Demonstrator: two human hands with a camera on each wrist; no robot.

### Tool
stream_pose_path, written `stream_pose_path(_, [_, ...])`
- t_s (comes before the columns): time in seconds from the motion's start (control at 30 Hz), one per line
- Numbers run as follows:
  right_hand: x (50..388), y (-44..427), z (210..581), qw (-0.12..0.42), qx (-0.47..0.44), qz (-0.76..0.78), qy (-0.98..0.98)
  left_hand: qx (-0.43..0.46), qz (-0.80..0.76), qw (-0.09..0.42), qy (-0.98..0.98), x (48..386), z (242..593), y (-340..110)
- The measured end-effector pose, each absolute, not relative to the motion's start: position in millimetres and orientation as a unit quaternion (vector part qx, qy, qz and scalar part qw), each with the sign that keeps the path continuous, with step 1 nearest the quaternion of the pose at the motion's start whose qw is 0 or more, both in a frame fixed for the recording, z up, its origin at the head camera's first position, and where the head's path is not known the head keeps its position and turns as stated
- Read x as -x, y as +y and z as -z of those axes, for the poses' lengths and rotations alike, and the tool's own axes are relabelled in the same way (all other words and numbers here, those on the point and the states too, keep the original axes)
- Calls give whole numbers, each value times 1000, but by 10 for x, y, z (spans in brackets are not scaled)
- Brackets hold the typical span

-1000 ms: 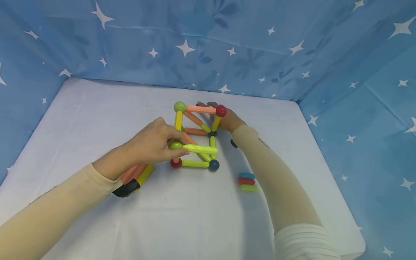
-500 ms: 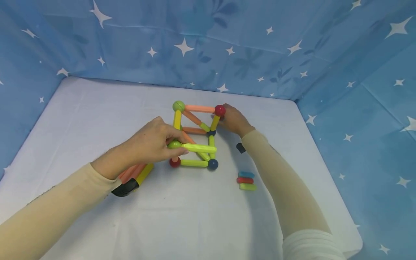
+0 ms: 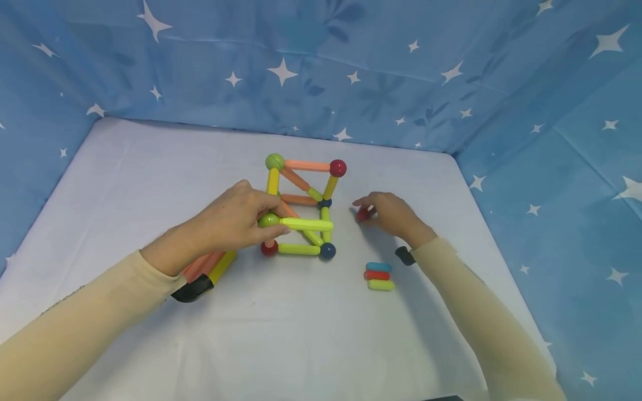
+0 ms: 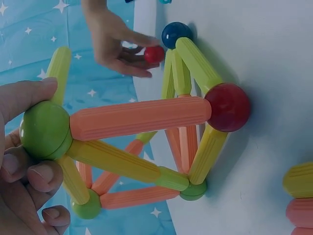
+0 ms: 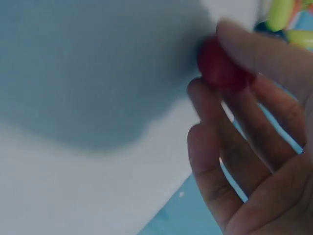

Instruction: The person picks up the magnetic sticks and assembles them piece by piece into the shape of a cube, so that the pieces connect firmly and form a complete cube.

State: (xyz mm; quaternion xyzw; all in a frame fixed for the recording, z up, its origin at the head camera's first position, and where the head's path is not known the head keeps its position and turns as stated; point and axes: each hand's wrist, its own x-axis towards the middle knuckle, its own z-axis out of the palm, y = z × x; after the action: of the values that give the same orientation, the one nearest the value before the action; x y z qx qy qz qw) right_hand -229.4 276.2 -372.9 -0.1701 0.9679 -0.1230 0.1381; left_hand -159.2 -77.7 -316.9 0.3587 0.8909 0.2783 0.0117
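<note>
A frame of coloured rods and balls stands mid-table, with a red ball at its upper right corner and a dark blue ball at its lower right. My left hand pinches the green ball at the near top corner, which a lime rod extends from. In the left wrist view that green ball lies between thumb and fingers. Right of the frame, apart from it, my right hand holds a loose red ball, seen also in the right wrist view.
Short blue, red and lime rods lie side by side on the white table, right of centre. Orange and yellow rods with a black end piece are partly under my left forearm. A small black piece is beside my right wrist.
My right hand has come from behind the frame's upper right corner towards the right and nearer, with the red ball in its fingers. My left hand keeps its hold on the green ball.
</note>
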Motion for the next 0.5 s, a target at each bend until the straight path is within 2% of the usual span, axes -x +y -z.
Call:
stream_pose_path(0.13, [2091, 2751, 3651, 171, 189, 229, 939, -362, -287, 13, 887, 1591, 3172, -772])
stream_pose_path(0.3, [1852, 2623, 3485, 151, 258, 382, 875, -371, -293, 6, 881, 1601, 3179, -768])
stream_pose_path(0.5, [1758, 2555, 3409, 131, 305, 488, 807, -378, -296, 4, 877, 1611, 3184, -764])
